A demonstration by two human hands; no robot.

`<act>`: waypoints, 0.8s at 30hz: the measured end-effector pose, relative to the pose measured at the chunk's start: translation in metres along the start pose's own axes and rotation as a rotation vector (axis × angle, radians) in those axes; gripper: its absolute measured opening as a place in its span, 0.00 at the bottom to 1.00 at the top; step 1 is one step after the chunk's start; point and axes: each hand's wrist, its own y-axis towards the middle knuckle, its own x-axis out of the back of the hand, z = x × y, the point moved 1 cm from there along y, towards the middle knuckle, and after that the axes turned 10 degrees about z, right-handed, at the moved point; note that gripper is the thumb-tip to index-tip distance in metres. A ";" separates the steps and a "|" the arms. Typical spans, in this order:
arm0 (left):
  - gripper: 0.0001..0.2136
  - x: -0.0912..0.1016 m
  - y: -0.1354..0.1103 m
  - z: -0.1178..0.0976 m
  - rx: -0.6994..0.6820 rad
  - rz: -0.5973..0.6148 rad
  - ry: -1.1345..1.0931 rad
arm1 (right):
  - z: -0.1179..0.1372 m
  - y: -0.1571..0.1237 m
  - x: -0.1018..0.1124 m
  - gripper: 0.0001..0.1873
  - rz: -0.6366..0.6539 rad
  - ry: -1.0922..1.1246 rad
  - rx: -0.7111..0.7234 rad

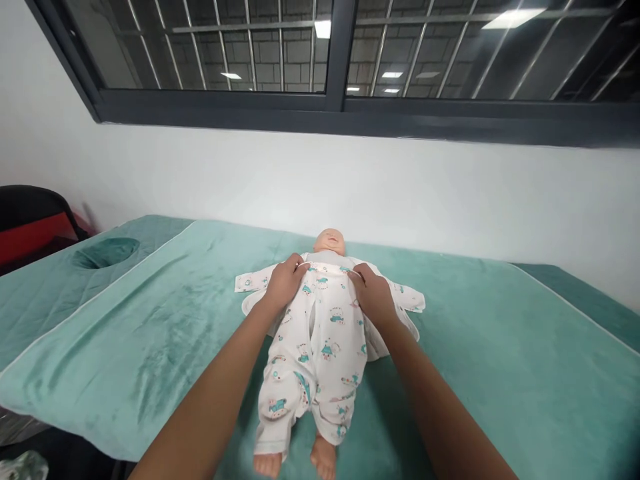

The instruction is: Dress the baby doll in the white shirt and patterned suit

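A baby doll (pixel 330 241) lies on its back on a green bed, head toward the wall and feet toward me. It wears white printed pants (pixel 325 333), whose waistband is drawn up to the chest. A white baby shirt (pixel 407 298) is spread open under the doll, its sleeves out to both sides. My left hand (pixel 287 280) grips the waistband at its left end, thumb and fingers pinched together. At the opposite end my right hand (pixel 373 290) holds the same waistband in a pinch. Both bare feet stick out of the pant legs.
A green plush cover (pixel 150 320) spreads over the bed, with a round face hole (pixel 107 253) at the left. Behind stands a white wall under a dark-framed, barred window (pixel 340 110). A black and red chair (pixel 35 227) is at the far left.
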 end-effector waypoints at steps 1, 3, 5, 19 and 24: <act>0.10 -0.003 0.005 0.004 0.015 0.003 -0.035 | -0.003 0.007 -0.001 0.11 -0.012 0.038 -0.038; 0.12 -0.010 0.010 0.013 0.025 0.004 -0.082 | -0.011 0.017 -0.007 0.12 -0.022 0.136 -0.091; 0.14 -0.017 0.008 0.023 0.024 -0.006 -0.114 | -0.016 0.020 -0.014 0.15 -0.029 0.191 -0.105; 0.06 0.014 -0.030 0.018 0.206 0.462 -0.434 | -0.027 0.005 0.003 0.23 0.133 0.078 -0.155; 0.12 0.022 -0.033 0.024 0.104 0.581 -0.452 | -0.034 -0.003 0.014 0.17 0.453 0.450 -0.255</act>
